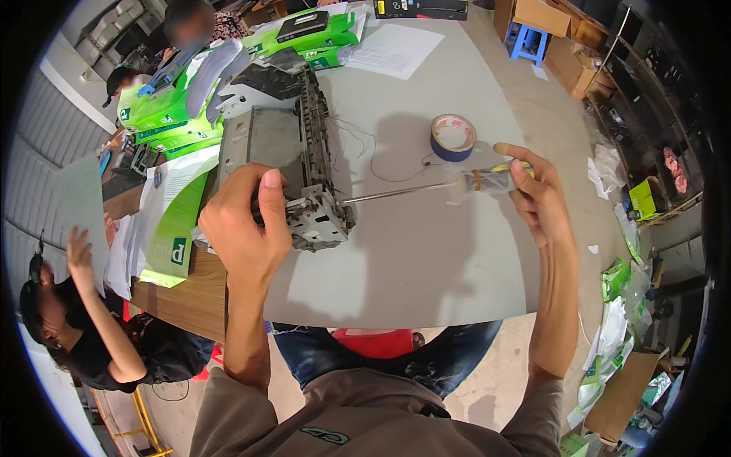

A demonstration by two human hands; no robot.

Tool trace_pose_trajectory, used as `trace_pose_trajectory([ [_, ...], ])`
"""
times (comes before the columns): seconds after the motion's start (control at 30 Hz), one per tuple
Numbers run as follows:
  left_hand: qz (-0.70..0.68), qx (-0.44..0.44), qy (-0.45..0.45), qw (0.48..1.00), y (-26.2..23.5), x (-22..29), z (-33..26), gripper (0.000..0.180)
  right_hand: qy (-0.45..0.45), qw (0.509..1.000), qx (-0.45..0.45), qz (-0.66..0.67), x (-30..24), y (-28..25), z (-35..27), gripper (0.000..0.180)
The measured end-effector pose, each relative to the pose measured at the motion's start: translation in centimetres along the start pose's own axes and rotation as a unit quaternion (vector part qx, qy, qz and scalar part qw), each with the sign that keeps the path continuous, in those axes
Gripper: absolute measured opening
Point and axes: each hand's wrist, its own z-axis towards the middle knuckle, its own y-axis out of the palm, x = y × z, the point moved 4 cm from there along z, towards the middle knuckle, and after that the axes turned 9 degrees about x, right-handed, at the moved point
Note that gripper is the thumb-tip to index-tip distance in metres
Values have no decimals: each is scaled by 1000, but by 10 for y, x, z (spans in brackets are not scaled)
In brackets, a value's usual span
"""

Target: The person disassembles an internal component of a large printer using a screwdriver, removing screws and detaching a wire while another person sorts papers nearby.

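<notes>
A partly stripped printer [266,145] with a grey metal and black plastic frame lies on the left of the table. My left hand [250,217] is closed over its near left part, thumb raised; the fingertips are hidden. In my right hand [541,190] is a long screwdriver [403,193] with a clear and yellow handle, gripped at the handle's end. Its steel shaft points left, and the tip meets the side of the printer's near metal bracket [316,221]. Thin loose wires [373,160] trail over the table from the printer. A blue tape roll [452,138] lies beyond the screwdriver handle.
Green paper packs [164,114] and loose sheets are heaped left of the printer. A white sheet [396,50] lies at the table's far end. On the left, a person [99,320] raises a hand by a sheet. Shelving, boxes and a blue stool [528,43] stand right.
</notes>
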Motion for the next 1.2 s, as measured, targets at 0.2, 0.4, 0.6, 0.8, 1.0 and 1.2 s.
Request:
trace_pose_trajectory([
  [0.2,12,10,16,1000,0,-6,-1,24,-50,998,7,-49,-24,1,-13,39],
  [0.4,5,25,23,999,-2,0,0,27,-196,946,228,-123,-24,-75,-40,36],
  [0.6,20,13,20,1000,-8,-1,-1,23,-185,938,276,-94,9,-79,-49,34],
  [0.8,8,7,11,1000,-9,1,-1,23,-209,921,308,-117,18,-65,-37,37],
  [1.0,17,13,22,1000,-9,0,-1,22,-262,921,288,-11,14,-54,-22,36],
  [1.2,14,5,24,1000,-9,1,-1,20,-331,884,275,-185,2,-33,-24,31],
])
